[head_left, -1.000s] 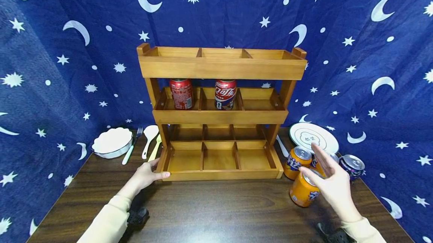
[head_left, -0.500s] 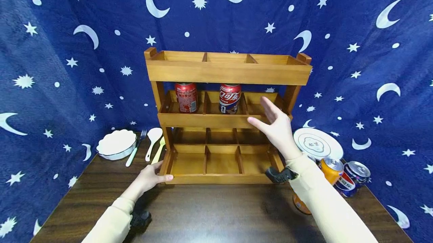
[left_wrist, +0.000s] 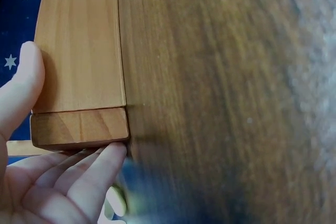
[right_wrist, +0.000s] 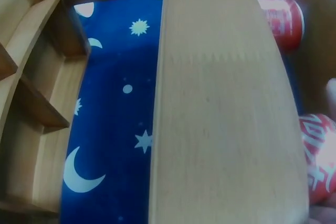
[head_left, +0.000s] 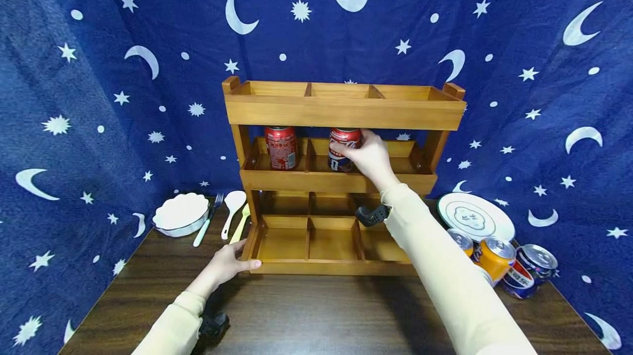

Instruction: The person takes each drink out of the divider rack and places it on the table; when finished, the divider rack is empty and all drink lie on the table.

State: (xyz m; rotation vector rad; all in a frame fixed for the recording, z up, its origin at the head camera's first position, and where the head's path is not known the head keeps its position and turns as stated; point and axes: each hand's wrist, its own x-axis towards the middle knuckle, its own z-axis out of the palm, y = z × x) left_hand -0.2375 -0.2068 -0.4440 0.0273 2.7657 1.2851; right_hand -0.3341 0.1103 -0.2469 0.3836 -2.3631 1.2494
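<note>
A three-tier wooden rack [head_left: 331, 112] stands on the table. Two red cola cans sit upright in its middle tier: one can [head_left: 282, 149] in the left compartment, another can [head_left: 341, 164] in the middle one. My right hand [head_left: 371, 157] grips that middle can, thumb across its front; the other fingers are mostly hidden. In the right wrist view the same can [right_wrist: 319, 156] shows at the right edge, only partly visible. My left hand [head_left: 225, 263] holds the rack's lower left front corner, thumb at the front board [left_wrist: 81, 40], fingers against the end.
Right of the rack are orange soda cans [head_left: 496, 256], a dark blue can [head_left: 529, 272] and a white plate [head_left: 465, 217], partly behind my sleeve. On the left lie a scalloped white dish [head_left: 180, 215], a fork [head_left: 207, 220], a white spoon [head_left: 232, 209] and a yellow-green utensil [head_left: 240, 225].
My right hand has gone from above the orange cans up and left to the middle cola can and taken hold of it. The left hand stays at the corner; the head view has shifted slightly.
</note>
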